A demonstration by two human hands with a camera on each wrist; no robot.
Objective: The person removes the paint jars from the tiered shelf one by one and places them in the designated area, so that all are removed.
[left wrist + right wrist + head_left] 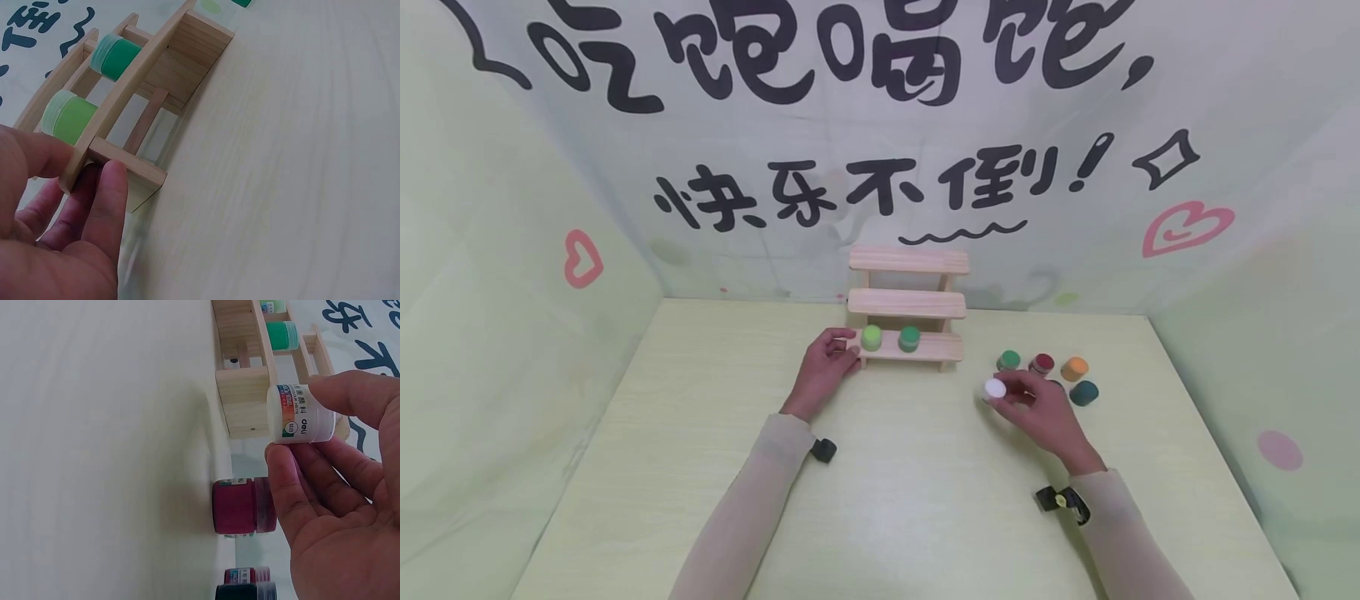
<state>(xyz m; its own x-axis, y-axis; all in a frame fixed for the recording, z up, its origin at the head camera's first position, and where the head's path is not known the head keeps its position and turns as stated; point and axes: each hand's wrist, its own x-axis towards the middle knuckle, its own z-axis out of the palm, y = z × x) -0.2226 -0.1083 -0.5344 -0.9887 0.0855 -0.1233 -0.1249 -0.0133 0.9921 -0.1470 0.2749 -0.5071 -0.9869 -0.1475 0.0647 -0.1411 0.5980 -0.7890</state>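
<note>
In the head view my right hand [1037, 412] pinches a white paint jar [994, 389] between thumb and fingers, above the table. Its printed label faces the right wrist camera, where the white jar [301, 414] looks held off the surface. My left hand [825, 372] grips the left end of the bottom step of a three-tier wooden stand [951, 347]. On that step stand a light green paint jar [871, 337], close to my left fingers, and a darker green one [909, 338]. The left wrist view shows the thumb and fingertips about the wooden end [128, 164].
Right of the stand, several more paint jars stand on the table: green [1009, 361], dark red [1042, 364], orange [1074, 368] and dark teal [1084, 392]. Another is partly hidden behind my right hand. A printed cloth [760, 267] hangs behind the stand.
</note>
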